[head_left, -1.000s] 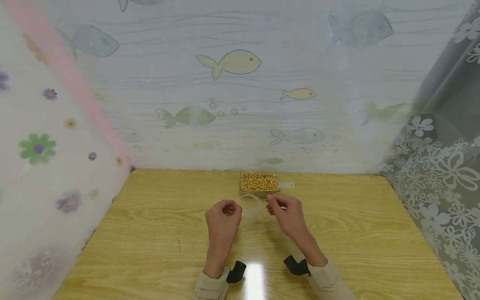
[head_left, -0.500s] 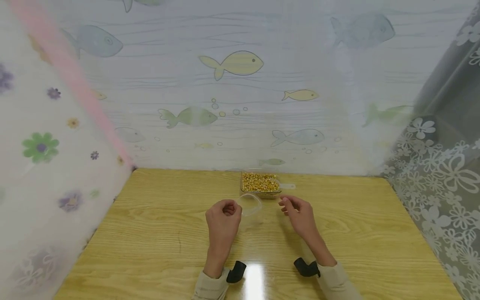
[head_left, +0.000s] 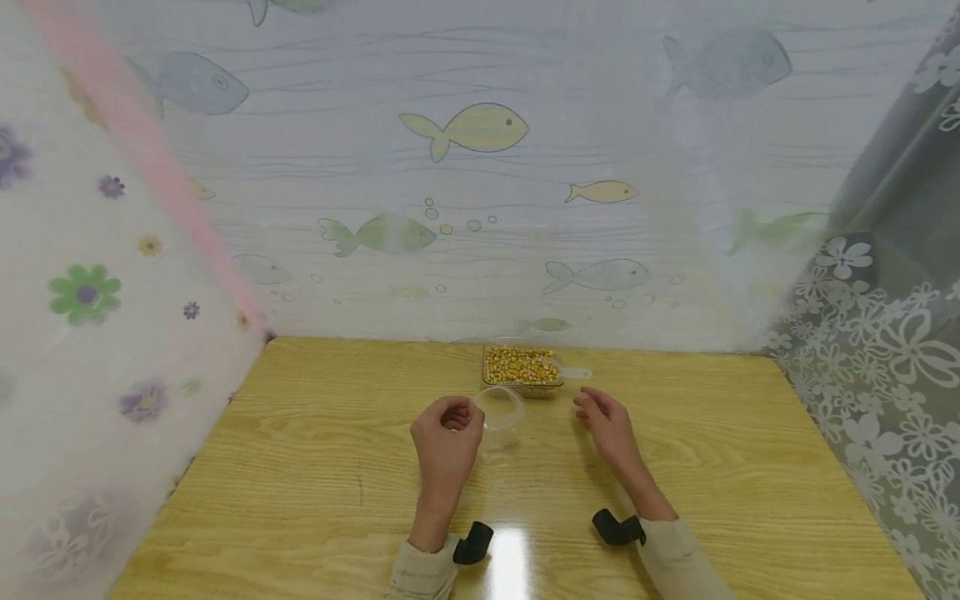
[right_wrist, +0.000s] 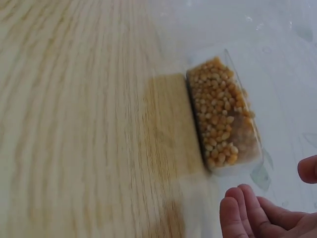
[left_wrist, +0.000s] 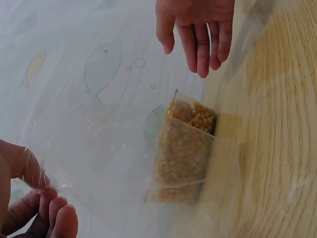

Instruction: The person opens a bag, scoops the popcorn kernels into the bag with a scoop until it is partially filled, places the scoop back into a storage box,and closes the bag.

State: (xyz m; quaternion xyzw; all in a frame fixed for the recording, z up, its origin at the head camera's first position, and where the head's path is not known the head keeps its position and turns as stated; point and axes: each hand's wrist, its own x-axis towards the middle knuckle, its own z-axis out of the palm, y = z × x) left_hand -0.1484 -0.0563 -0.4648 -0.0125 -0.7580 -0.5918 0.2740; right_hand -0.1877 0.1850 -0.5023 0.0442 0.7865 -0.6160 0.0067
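premises appear domestic: table (head_left: 315, 483) bounded by fish sheet (head_left: 480, 183) at back, flower sheet (head_left: 86, 354) at left, curtain (head_left: 892, 383) at right.

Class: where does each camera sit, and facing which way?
Head: head-worn, facing forward and down at the table; left hand and right hand show.
Left wrist: worn there, facing the corn container partly through clear plastic; both hands show.
Right wrist: worn there, facing that container; right fingers show.
The wrist views share the container.
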